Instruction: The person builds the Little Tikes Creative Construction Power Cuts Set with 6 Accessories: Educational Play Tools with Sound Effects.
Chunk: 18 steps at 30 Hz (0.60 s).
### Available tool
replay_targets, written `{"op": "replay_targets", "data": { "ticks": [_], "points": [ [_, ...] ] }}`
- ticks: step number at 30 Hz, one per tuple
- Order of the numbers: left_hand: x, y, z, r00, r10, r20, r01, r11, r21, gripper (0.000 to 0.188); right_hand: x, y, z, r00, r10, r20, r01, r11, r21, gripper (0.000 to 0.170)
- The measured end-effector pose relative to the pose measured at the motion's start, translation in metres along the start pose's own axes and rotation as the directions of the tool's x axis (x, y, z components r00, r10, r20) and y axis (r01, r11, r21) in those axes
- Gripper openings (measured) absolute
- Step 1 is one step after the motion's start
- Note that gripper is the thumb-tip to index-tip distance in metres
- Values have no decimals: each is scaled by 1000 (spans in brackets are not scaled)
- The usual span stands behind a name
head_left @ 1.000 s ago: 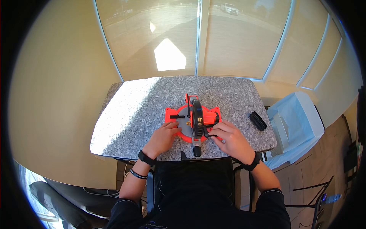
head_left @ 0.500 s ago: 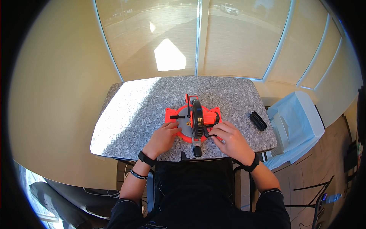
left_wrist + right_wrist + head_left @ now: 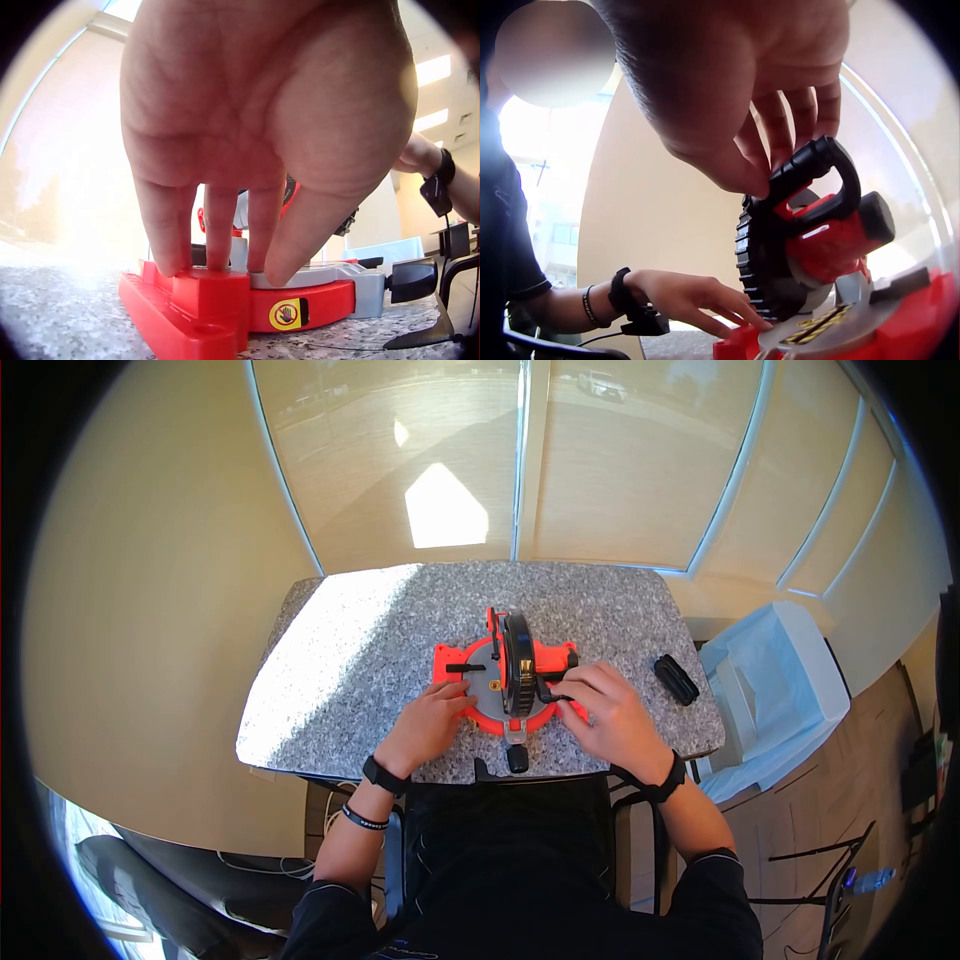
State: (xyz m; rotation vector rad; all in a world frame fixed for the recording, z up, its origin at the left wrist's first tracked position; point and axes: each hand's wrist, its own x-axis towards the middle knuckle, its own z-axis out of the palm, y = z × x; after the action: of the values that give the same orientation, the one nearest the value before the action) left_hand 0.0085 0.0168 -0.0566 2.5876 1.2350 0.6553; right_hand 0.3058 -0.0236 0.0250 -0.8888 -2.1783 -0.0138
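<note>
A red, grey and black toy-like miter saw (image 3: 552, 658) stands on the speckled table. My left hand (image 3: 432, 720) rests on the left part of its base, and in the left wrist view its extended fingertips (image 3: 279, 271) press the red base (image 3: 214, 296) and the edge of the grey turntable. With my right hand (image 3: 612, 722) I pinch the black loop handle (image 3: 810, 169) between thumb and fingers. The saw head, with its ribbed black blade guard (image 3: 519, 665), is tilted up above the turntable (image 3: 832, 326). A black knob (image 3: 517, 758) sticks out at the front.
A black case-like object (image 3: 676, 680) lies on the right of the granite-patterned table (image 3: 600, 595). Past the right edge stands a bin with a pale blue liner (image 3: 800, 680). Window blinds (image 3: 640, 490) rise behind the table.
My right hand has moved up slightly, and the saw's handle and head have risen with it. The left hand and the base stay in place.
</note>
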Motion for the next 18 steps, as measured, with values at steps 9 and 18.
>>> {"op": "replay_targets", "data": {
  "ticks": [9,18],
  "points": [
    [-1,0,2,1000,-15,3,15,1000,-4,38,24,5,-6,992,-40,-118,32,997,-76,23],
    [-1,-1,0,1000,-16,14,16,1000,2,39,43,13,-7,978,-65,-198,42,992,-118,23]
  ]
}}
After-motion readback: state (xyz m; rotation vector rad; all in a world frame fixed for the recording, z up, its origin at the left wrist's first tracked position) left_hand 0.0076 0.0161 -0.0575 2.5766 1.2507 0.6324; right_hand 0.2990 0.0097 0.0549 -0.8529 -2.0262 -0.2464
